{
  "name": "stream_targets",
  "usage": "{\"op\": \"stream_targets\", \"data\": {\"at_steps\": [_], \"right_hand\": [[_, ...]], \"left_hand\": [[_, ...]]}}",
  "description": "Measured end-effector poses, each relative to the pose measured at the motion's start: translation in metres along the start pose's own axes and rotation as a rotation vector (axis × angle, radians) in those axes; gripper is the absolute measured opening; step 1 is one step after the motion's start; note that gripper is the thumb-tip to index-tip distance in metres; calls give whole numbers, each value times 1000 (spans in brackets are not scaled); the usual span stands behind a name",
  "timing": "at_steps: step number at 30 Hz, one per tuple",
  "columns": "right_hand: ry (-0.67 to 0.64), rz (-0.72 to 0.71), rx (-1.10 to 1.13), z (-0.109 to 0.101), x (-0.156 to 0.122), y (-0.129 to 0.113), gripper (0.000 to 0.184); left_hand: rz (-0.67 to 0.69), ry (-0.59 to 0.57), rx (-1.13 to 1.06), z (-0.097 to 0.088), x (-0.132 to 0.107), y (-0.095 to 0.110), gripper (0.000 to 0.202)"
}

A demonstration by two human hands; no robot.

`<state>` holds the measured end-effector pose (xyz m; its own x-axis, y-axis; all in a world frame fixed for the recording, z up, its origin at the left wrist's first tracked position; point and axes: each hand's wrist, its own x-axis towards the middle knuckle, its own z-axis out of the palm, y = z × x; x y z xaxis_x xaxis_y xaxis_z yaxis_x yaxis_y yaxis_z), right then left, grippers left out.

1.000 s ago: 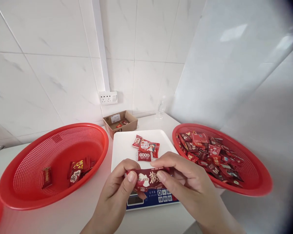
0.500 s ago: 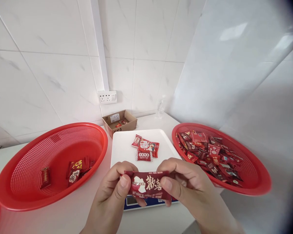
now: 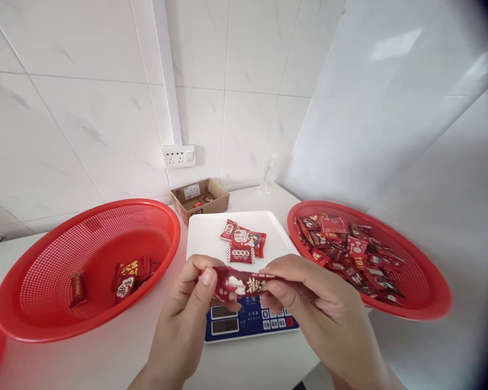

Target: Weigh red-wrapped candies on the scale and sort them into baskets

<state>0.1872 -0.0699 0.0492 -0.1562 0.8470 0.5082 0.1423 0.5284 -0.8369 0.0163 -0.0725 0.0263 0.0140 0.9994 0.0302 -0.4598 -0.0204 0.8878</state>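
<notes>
You had both hands closed on one dark red wrapped packet (image 3: 238, 284): your left hand (image 3: 181, 314) pinched its left end between thumb and fingers, and your right hand (image 3: 329, 311) gripped its right end, covering that part of the wrapper. The packet was above the front of a white scale (image 3: 207, 233), its printed face turned toward you. Your hands and the packet stood in the way of the scale's front, hiding the near edge of its plate and part of the blue panel (image 3: 248, 325), though the two displays and some keys showed below.

On the plate, just beyond your fingers, three red packets (image 3: 244, 244) lay close together. To your right stood a red basket (image 3: 435, 298) with many packets heaped in it; your right hand blocked some of its near rim. To your left, a second basket (image 3: 36, 325) held a small cluster (image 3: 130, 279) and one packet lying apart. Another red rim showed at the far left edge. Behind the scale stood a cardboard box (image 3: 211, 207) with a few packets inside, and a clear bottle (image 3: 268, 176) near the wall, to the right of a socket (image 3: 179, 156).
</notes>
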Motion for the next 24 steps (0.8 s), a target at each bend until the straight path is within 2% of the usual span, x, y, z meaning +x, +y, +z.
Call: {"op": "stream_targets", "data": {"at_steps": [1, 3, 5, 8, 10, 13, 16, 18, 19, 22, 24], "right_hand": [[39, -110, -105, -1, 0, 1, 16], [63, -285, -272, -3, -1, 4, 28], [35, -385, -369, -5, -3, 7, 33], [-1, -441, -407, -6, -5, 10, 33], [20, -399, -373, -6, -6, 11, 33], [80, -201, -179, -5, -8, 9, 28], [-63, 33, -18, -5, -6, 6, 20], [-131, 133, -50, -4, -2, 7, 11], [-125, 161, -84, -5, 1, 9, 12], [22, 212, -185, -12, 16, 28, 21], [184, 254, -295, -21, 27, 51, 26]], "left_hand": [[9, 27, 13, 0, 2, 0, 32], [16, -9, 49, -2, 5, -1, 42], [6, -137, 113, -6, 6, -1, 48], [-53, -299, 200, -9, 6, -1, 38], [-87, -301, 227, -10, 5, 0, 31], [-75, -256, 249, -8, 1, 3, 26], [-44, -284, 265, -6, -2, 3, 22], [-21, -308, 317, -6, -1, 0, 21], [-10, -303, 356, -6, 1, -2, 22], [-1, -216, 408, -9, 12, -8, 27], [-5, -117, 301, -12, 23, -9, 22]]}}
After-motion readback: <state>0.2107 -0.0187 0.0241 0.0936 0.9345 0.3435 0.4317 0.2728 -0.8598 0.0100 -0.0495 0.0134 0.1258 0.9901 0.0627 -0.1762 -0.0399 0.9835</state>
